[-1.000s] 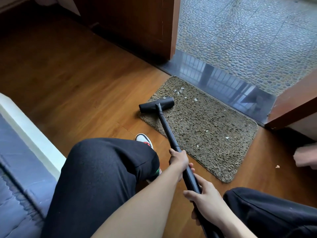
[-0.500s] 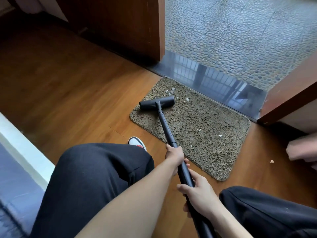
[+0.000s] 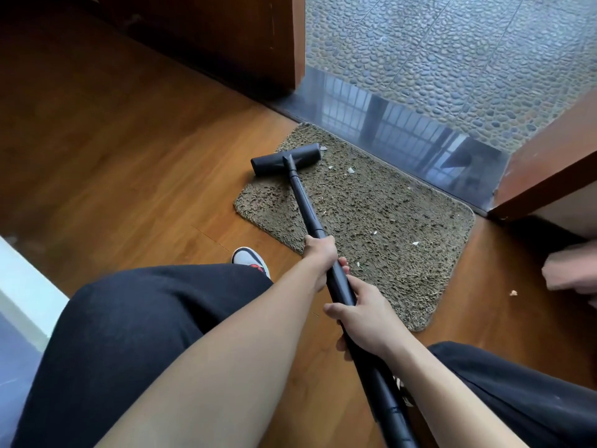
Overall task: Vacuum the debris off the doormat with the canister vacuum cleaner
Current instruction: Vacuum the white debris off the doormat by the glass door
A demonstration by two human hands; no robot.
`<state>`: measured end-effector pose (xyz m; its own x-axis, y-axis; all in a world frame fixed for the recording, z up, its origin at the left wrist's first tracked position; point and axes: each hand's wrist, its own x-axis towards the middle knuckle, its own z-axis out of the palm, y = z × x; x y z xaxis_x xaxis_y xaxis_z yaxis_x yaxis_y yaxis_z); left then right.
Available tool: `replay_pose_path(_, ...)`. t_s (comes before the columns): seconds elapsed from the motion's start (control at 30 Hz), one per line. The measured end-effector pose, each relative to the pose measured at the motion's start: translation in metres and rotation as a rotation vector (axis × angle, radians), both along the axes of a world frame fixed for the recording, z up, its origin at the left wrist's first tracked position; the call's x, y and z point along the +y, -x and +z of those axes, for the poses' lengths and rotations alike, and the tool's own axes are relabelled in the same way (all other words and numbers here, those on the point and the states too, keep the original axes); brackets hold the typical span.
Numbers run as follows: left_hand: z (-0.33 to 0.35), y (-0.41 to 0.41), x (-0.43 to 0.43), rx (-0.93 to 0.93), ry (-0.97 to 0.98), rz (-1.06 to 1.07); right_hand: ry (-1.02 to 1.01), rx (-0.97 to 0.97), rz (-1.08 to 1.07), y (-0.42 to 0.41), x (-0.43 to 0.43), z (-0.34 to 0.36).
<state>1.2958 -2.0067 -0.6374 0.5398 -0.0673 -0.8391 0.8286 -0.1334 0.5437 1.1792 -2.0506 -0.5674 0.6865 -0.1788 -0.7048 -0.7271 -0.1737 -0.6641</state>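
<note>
Now both hands, left point(image 3: 320, 253) ahead of right point(image 3: 361, 313), grip closed round the wand point(image 3: 305, 206); nozzle point(image 3: 286, 159) on doormat's point(image 3: 403, 240) far-left corner, best drawn flat, slowly toward remaining chips point(image 3: 350, 170).

- The doormat point(image 3: 381, 221) is brown, shaggy, rough cloth.
- The vacuum tube point(image 3: 305, 205) is matt black plastic.
- The floor point(image 3: 129, 163) is smooth, shiny wood.
- The far doorstep point(image 3: 403, 137) is glossy dark stone.
</note>
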Motion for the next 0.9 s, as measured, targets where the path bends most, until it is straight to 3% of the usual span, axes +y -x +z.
replay_pose_path(0.57, 0.004, 0.104, -0.008, 0.019, -0.044, -0.116, -0.004, 0.046, -0.035, 0.106, -0.005, 0.026)
replay_pose_path(0.9, 0.001, 0.088, -0.028, 0.008, -0.020, -0.128, -0.005, 0.021, -0.110, 0.093, -0.016, 0.017)
